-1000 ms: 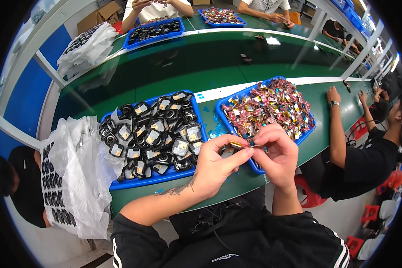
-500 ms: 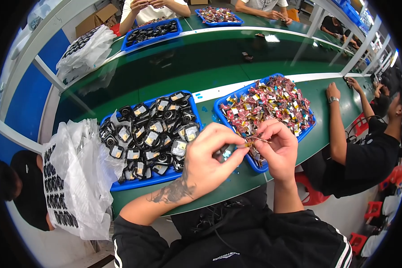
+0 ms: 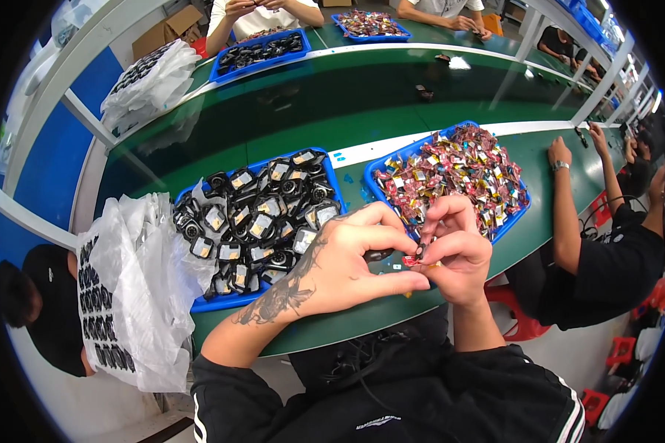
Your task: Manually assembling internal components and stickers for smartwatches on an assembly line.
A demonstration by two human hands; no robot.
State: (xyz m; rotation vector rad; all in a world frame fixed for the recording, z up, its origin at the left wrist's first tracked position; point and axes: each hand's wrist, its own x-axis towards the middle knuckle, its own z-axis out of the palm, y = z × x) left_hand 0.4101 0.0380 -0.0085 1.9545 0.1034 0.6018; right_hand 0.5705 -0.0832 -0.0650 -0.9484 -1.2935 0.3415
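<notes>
Both hands meet above the table edge, left hand and right hand pinching one small red part between fingertips, probably raised close for fiddly work, trays within reach.

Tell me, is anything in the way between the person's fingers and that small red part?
Nothing visible: both the left hand and the right hand already pinch the small red part, above the green table.

Glossy blue plastic tray; crinkly clear plastic bag.
</notes>
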